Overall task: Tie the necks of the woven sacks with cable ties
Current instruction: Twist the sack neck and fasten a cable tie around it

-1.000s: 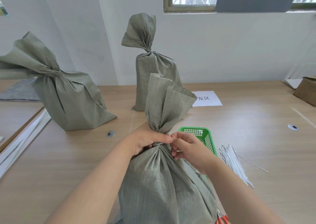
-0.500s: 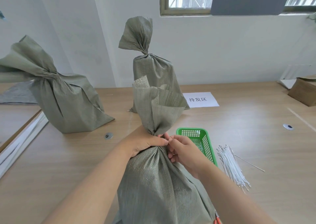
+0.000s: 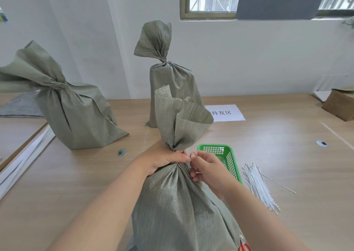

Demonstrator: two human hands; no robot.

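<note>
A grey-green woven sack (image 3: 178, 202) stands on the table right in front of me, its top gathered into a neck. My left hand (image 3: 162, 158) grips that neck from the left. My right hand (image 3: 206, 168) is at the neck's right side with curled fingers pinching there; what it pinches is hidden by the fingers. A bundle of white cable ties (image 3: 258, 185) lies on the table to the right. Two more sacks with closed necks stand behind: one at the left (image 3: 76, 116), one at the back middle (image 3: 172, 85).
A green mesh basket (image 3: 226, 156) sits just behind my right hand. Red-handled scissors (image 3: 244, 247) peek out at the sack's lower right. A white paper label (image 3: 224, 112) lies beyond, a brown box (image 3: 339, 105) at the far right. Wall and window close the back.
The sack's open top has slumped and folded lower. My right hand has shifted slightly at the neck; my left hand keeps its grip.
</note>
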